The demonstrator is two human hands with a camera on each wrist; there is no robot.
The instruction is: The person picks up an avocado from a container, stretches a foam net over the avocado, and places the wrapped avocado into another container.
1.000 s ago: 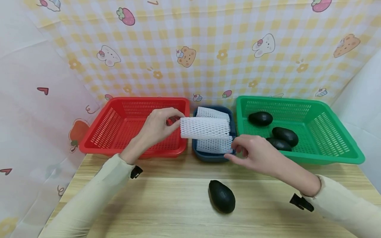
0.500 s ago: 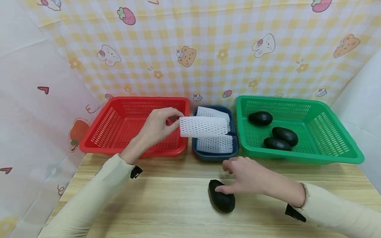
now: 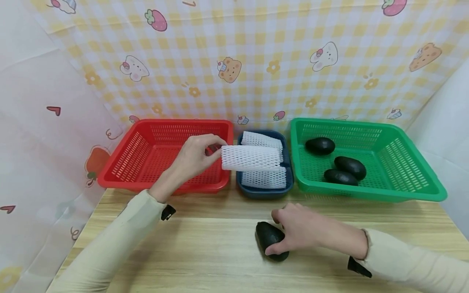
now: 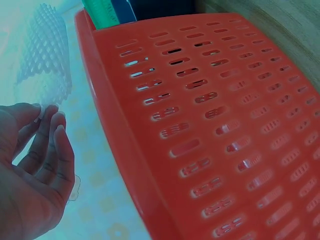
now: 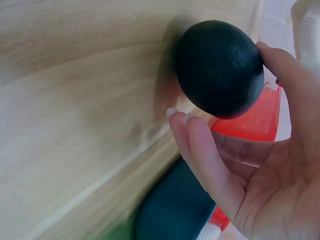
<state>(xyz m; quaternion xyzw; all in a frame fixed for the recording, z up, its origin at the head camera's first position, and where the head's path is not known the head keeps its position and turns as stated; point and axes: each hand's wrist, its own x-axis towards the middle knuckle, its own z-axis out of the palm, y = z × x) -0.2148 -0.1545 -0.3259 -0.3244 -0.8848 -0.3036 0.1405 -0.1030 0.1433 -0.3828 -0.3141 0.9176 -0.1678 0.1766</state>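
Note:
My left hand [image 3: 194,156] pinches one end of a white foam net sleeve [image 3: 250,158] between thumb and fingertips. The sleeve lies level above the blue bin, and the left wrist view shows it as a pale mesh tube [image 4: 45,55]. On the table, a dark avocado [image 3: 266,235] lies in front of the bin. My right hand [image 3: 302,228] is at its right side, thumb touching the skin. In the right wrist view the curved fingers [image 5: 200,145] stand apart from the avocado [image 5: 220,70], with a gap between.
A red basket [image 3: 161,189] stands at the left. Between it and a green basket [image 3: 370,195] sits the small blue bin [image 3: 264,194] with more foam nets [image 3: 264,178] in it. Several avocados [image 3: 350,167] lie in the green basket. A patterned cloth hangs behind.
My right hand has come down from beside the blue bin to the avocado on the table, its thumb now against the side. The left hand and its net sleeve have stayed nearly still.

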